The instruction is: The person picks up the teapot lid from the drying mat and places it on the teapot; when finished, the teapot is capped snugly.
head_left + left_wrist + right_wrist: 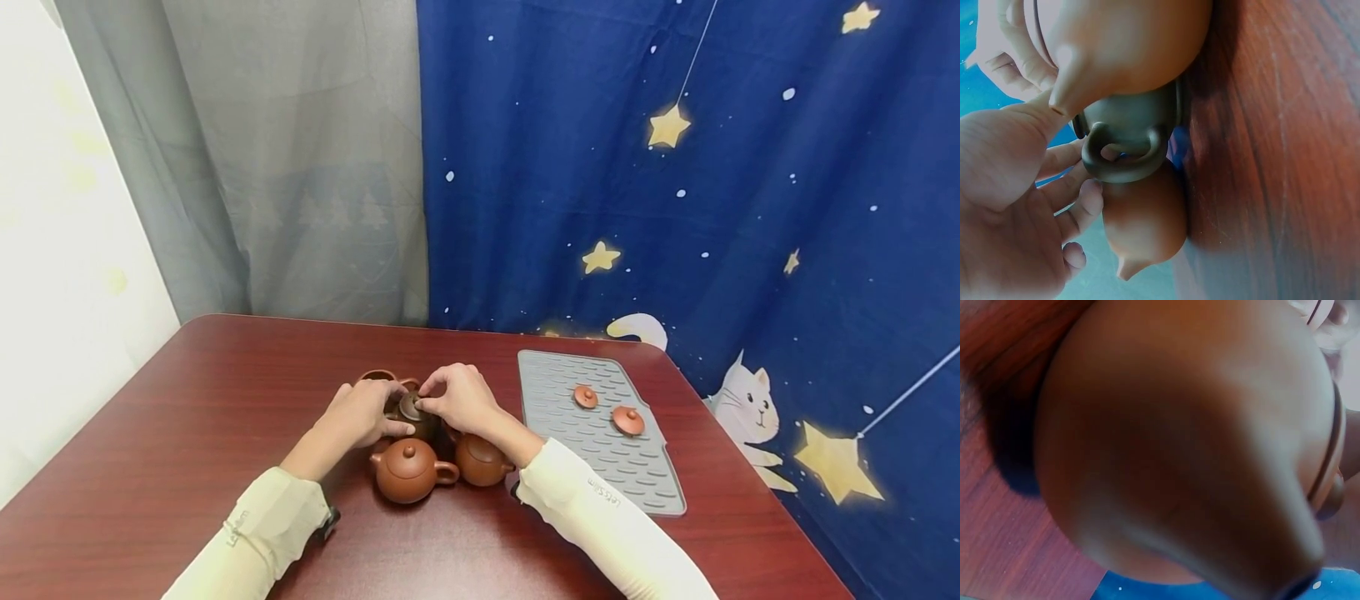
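Observation:
A dark brown teapot (425, 427) stands among reddish-brown teapots. My left hand (367, 414) holds its left side between thumb and fingers; in the left wrist view its fingers lie by the looped handle (1125, 169). With thumb and forefinger, my right hand (465, 400) pinches the knob of the dark lid (408, 407), which sits at the pot's top. One lidded teapot (405, 482) stands in front, and another teapot (480, 460) is under my right wrist, filling most of the right wrist view. Behind the left hand is a teapot with an open rim (377, 375), partly hidden.
To the right lies a grey ridged mat (555, 433) with two reddish lids, a smaller lid (586, 397) and a larger lid (628, 421). All stand on a dark red wooden table (247, 392). A blue curtain (540, 167) hangs beyond the table's far edge.

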`<state>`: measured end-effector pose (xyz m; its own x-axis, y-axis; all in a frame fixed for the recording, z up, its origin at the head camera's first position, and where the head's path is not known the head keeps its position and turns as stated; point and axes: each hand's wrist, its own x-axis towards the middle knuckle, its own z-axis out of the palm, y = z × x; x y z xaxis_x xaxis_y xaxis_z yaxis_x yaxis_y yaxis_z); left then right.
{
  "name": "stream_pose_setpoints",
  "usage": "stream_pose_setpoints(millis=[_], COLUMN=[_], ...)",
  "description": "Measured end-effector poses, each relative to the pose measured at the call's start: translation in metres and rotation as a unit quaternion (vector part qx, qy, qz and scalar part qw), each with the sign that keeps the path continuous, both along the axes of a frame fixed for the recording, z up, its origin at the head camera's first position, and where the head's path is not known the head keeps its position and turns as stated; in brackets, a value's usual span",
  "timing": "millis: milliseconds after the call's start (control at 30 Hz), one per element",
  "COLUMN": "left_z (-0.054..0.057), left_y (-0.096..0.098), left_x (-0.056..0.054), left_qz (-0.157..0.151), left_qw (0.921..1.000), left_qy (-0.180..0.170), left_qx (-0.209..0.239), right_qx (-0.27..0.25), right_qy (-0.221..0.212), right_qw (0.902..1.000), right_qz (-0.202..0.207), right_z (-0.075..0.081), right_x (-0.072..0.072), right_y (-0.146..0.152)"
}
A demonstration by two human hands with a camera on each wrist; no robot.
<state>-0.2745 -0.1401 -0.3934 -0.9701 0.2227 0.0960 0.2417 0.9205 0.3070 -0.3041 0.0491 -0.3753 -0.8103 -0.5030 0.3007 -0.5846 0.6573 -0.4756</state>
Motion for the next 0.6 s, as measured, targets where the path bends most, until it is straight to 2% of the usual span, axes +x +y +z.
stream_pose_setpoints(millis=[300, 600], left_z=[-0.0007, 0.0023], left_y=[0.0012, -0.0021], left_x=[0.0001, -0.0011], left_qz=[-0.017, -0.033], left_qw=[0.9997, 0.9994], left_qy=[0.013, 0.003], left_qx=[0.008, 0.013], right_qx=[0.004, -0.006], right_qy=[-0.011, -0.047], right_qw=[0.9999, 0.9987], right_qz=[-0.008, 0.022], right_z=[0.0009, 0.0007], right_x=[-0.0002, 0.0010], right_y=[0.0005, 0.0054])
